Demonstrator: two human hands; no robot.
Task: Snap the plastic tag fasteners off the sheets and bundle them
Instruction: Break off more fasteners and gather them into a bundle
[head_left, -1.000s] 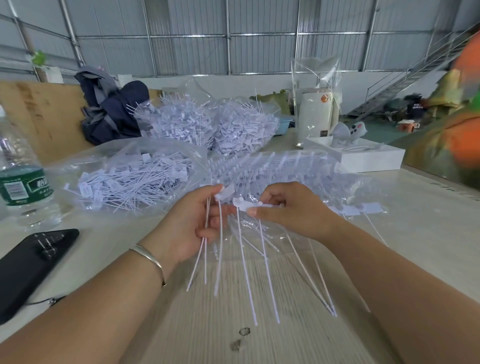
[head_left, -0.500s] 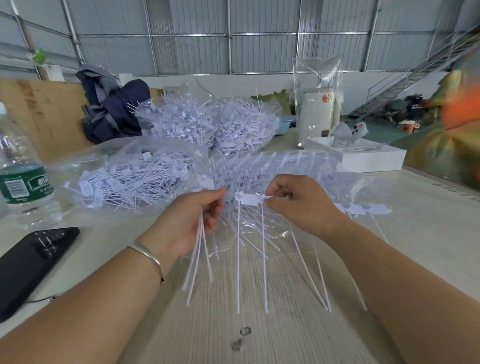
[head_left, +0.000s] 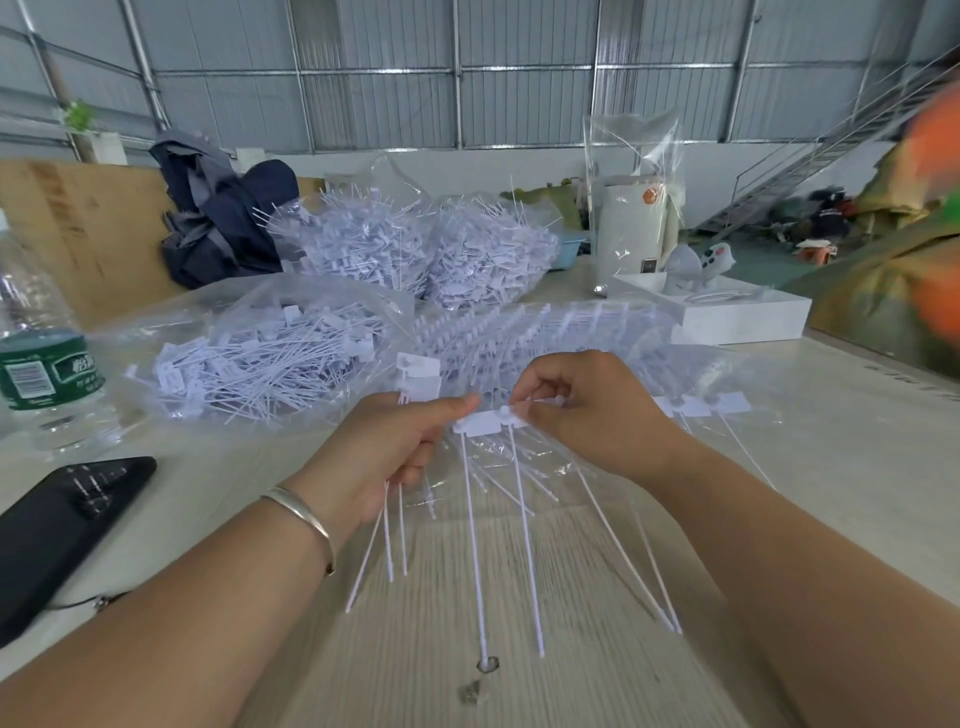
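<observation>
We note left hand (head_left: 387, 449) clamped on a thin bundle (head_left: 390, 530), right hand (head_left: 587, 415) pinching the strip (head_left: 491, 423); a careless twist risks scattering loose fasteners, we judge

The left hand (head_left: 384, 457) has risen and closed in on the right hand (head_left: 587, 410), its thumb now touching the end of the white fastener strip (head_left: 483, 423) pinched by the right; the loose fasteners (head_left: 387, 540) it grips now hang lower from its fist
</observation>
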